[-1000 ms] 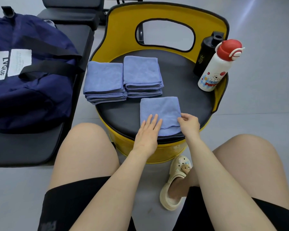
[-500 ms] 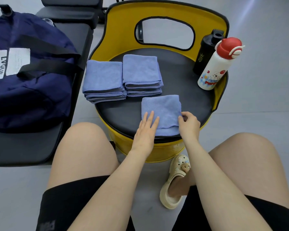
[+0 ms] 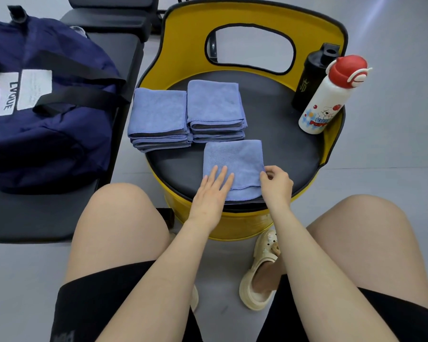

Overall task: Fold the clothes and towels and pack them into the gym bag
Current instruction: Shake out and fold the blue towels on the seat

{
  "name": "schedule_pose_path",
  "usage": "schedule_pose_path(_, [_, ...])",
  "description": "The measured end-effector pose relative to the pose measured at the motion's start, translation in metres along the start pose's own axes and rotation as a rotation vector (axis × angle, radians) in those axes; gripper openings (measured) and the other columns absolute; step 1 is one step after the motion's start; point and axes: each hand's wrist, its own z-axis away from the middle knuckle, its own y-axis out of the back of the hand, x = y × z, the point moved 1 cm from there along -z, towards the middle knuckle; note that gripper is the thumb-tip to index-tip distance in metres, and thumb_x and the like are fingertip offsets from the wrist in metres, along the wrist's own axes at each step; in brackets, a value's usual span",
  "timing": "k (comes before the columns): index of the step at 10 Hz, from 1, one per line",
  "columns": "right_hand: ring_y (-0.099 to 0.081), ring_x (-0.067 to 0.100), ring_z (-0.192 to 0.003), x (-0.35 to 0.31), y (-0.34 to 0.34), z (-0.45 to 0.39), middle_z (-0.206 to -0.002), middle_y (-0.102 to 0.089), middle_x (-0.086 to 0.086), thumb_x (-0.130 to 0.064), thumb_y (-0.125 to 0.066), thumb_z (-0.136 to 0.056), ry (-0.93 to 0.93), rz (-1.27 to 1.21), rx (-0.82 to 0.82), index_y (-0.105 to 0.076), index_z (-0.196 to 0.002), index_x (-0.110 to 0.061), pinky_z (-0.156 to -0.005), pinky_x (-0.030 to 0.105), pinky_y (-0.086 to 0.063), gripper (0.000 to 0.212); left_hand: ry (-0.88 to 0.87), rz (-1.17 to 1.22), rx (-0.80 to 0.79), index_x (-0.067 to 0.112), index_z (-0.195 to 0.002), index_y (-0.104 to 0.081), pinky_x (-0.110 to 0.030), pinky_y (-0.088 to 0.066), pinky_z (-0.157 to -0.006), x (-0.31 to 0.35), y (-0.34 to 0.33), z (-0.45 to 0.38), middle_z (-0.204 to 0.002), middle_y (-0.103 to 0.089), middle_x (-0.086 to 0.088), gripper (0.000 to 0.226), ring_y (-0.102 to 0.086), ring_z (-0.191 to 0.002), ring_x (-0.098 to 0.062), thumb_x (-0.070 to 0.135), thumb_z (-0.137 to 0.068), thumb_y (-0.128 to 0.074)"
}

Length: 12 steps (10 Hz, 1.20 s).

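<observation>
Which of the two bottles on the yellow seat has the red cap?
The white bottle with the cartoon bear print, standing nearer the person. The black bottle just behind it has a black lid.

There is one view only, taken from the person's head and facing forward and steeply down. Its wide angle bends straight edges near the frame borders. Nearest the lens, along the bottom edge, lie the person's bare thighs and forearms. Just beyond the knees, near the middle of the frame, stands the yellow barrel seat (image 3: 232,223) with its black cushion, close enough that the stitching of the blue towel (image 3: 235,159) shows. The navy gym bag (image 3: 47,134) fills the upper left corner, and grey floor runs down the right side.
</observation>
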Motion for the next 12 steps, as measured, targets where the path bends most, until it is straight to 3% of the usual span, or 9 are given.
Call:
schedule_pose_path(1, [-0.054,0.015,-0.085,0.0,0.001,0.0,-0.107,-0.068,0.008,-0.011,-0.05,-0.095,0.007,0.005,-0.004,-0.064,-0.11,-0.006,-0.072,0.024,-0.04,0.021,0.002,-0.015,-0.025,0.019,-0.151,0.009,-0.036,0.003,-0.118,0.0,-0.002,-0.001,-0.159,0.016,-0.004,0.083,0.017,-0.145,-0.025,-0.008,-0.092,-0.042])
schedule_pose_path(2, [-0.056,0.021,-0.109,-0.002,0.0,-0.001,-0.122,-0.062,0.005,-0.01,-0.049,-0.095,0.139,0.105,0.039,-0.058,-0.121,-0.011,-0.086,0.03,-0.043,0.027,0.011,0.097,-0.08,0.022,-0.152,0.004,-0.034,0.005,-0.118,-0.001,0.006,-0.003,-0.16,0.011,-0.001,0.075,0.015,-0.146,-0.02,0.008,-0.093,-0.04])
schedule_pose_path(3, [-0.04,0.019,-0.134,-0.009,-0.009,-0.003,-0.141,-0.049,0.004,-0.01,-0.043,-0.099,0.39,0.261,-0.02,-0.051,-0.135,-0.01,-0.105,0.03,-0.034,0.037,0.017,0.298,0.016,0.022,-0.153,-0.005,-0.03,0.004,-0.118,-0.001,0.021,-0.006,-0.16,-0.001,0.003,0.062,0.006,-0.147,-0.012,0.022,-0.097,-0.032])
schedule_pose_path(4, [-0.019,0.015,-0.146,-0.014,-0.023,-0.005,-0.154,-0.032,0.002,-0.01,-0.032,-0.103,0.593,0.479,-0.213,-0.04,-0.144,-0.01,-0.116,0.026,-0.016,0.041,0.097,0.295,0.13,0.014,-0.152,-0.008,-0.029,0.001,-0.118,-0.005,0.026,-0.017,-0.16,-0.004,0.001,0.053,0.003,-0.147,-0.012,0.024,-0.103,-0.023])
schedule_pose_path(5, [-0.002,0.017,-0.148,-0.012,-0.03,-0.008,-0.16,-0.011,0.002,-0.021,-0.026,-0.105,0.62,0.624,-0.327,-0.022,-0.151,-0.013,-0.119,0.029,-0.004,0.046,0.113,0.115,0.076,0.011,-0.152,-0.001,-0.029,0.0,-0.118,-0.014,0.021,-0.035,-0.16,0.002,-0.003,0.052,0.005,-0.147,-0.014,0.026,-0.104,-0.016])
schedule_pose_path(6, [0.005,0.019,-0.148,-0.004,-0.032,-0.009,-0.161,0.001,0.005,-0.03,-0.02,-0.105,0.545,0.718,-0.333,-0.009,-0.153,-0.012,-0.119,0.031,0.002,0.052,0.063,0.028,0.01,0.01,-0.151,0.002,-0.03,0.002,-0.117,-0.021,0.016,-0.043,-0.16,0.007,-0.003,0.054,0.007,-0.147,-0.015,0.031,-0.104,-0.014])
schedule_pose_path(8, [0.008,0.016,-0.148,0.003,-0.034,-0.009,-0.161,0.004,0.005,-0.034,-0.019,-0.105,0.457,0.669,-0.32,-0.004,-0.152,-0.009,-0.118,0.029,0.005,0.055,0.065,-0.014,0.015,0.011,-0.151,0.001,-0.031,0.001,-0.118,-0.023,0.004,-0.045,-0.16,0.006,-0.002,0.055,0.006,-0.147,-0.014,0.035,-0.104,-0.012])
schedule_pose_path(12, [0.006,0.02,-0.148,-0.026,-0.075,0.004,-0.161,0.004,0.008,-0.032,-0.018,-0.105,0.553,0.722,-0.352,-0.003,-0.152,-0.007,-0.118,0.031,0.004,0.055,0.137,-0.081,0.046,0.011,-0.151,0.002,-0.031,0.001,-0.117,-0.071,0.006,-0.029,-0.16,0.006,-0.003,0.054,0.005,-0.147,-0.015,0.033,-0.104,-0.012])
